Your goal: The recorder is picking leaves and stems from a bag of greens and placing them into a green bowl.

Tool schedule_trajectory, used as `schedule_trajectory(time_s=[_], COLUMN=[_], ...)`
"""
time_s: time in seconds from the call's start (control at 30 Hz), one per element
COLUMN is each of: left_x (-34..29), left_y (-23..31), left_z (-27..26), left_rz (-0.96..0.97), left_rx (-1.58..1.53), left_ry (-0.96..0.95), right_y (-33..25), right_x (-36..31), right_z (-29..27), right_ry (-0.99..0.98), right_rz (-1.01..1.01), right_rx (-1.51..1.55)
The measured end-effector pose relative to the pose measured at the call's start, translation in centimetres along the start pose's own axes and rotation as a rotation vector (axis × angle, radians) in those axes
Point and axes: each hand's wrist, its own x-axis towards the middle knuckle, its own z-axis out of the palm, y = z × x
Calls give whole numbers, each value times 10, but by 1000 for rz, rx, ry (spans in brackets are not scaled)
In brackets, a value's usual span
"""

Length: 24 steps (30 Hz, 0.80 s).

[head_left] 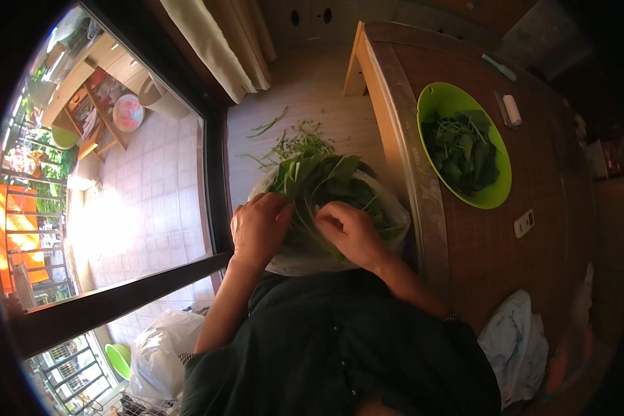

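A clear plastic bag [392, 201] full of leafy greens [357, 188] lies open at my lap. My left hand [260, 225] is at the bag's left side, its fingers closed on the stalks of some leafy greens. To its right, my right hand [351, 232] is held over the bag with the fingers curled together; what they hold, if anything, is hidden. Long pale green stalks run down between the two hands. Beyond the bag, a loose heap of trimmed stems [305, 142] lies on the floor.
On the wooden table [464, 256] at my right stands a lime green colander-like bowl [499, 191] with picked leaves. A white device [524, 223], a white roller-shaped object [512, 111] and a crumpled cloth [516, 340] lie there too. A dark door frame [217, 180] is close at my left.
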Motion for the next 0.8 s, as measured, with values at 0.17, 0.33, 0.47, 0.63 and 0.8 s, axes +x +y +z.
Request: schedule_trajectory(time_s=[0.17,0.33,0.47,0.63,0.8], left_x=[0,4,-1,-8,-7], left_y=[0,13,15,24,29], left_z=[-27,-56,-47,-38,-35], left_rz=[-51,-191,-128,-159,-204], left_rx=[-445,-940,-1293,-1204,-1216], left_ry=[95,-63,-279,-462,-468], right_y=[2,-24,-40,-49,-32], right_x=[-1,2,9,10,8], right_z=[-4,-12,-16,-17,-13], right_ry=[5,9,53,19,10], right_rz=[29,99,-132,-151,-169], right_rx=[171,256,217,295,398])
